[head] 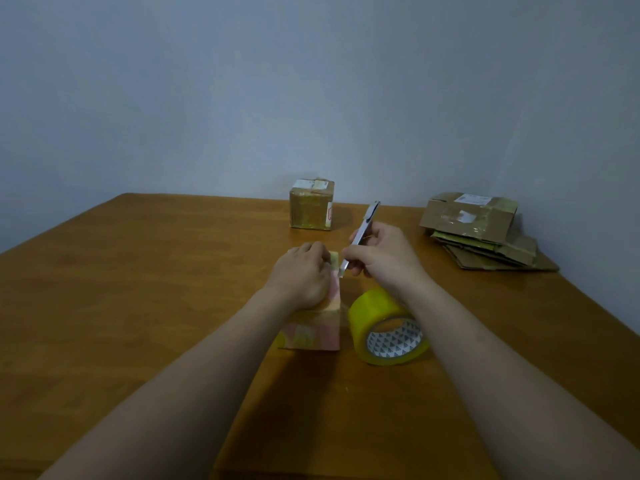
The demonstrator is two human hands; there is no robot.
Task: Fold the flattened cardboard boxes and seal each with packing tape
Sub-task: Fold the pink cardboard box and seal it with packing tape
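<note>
Now left grip (301,275) clutches near box (311,336), right grip (384,258) a cutter (367,220) (one tape roll (367,306), one far box (310,209)).

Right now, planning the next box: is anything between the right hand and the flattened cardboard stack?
Nothing visible is. The right hand grips a cutter; the tape roll lies nearer, off the line to the flattened stack.

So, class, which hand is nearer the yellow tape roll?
Right. The right hand, holding a cutter, is just beyond the tape roll; the left hand holds the small box left of it.

Wooden table (138,289), plain bluish wall (242,81)
</note>
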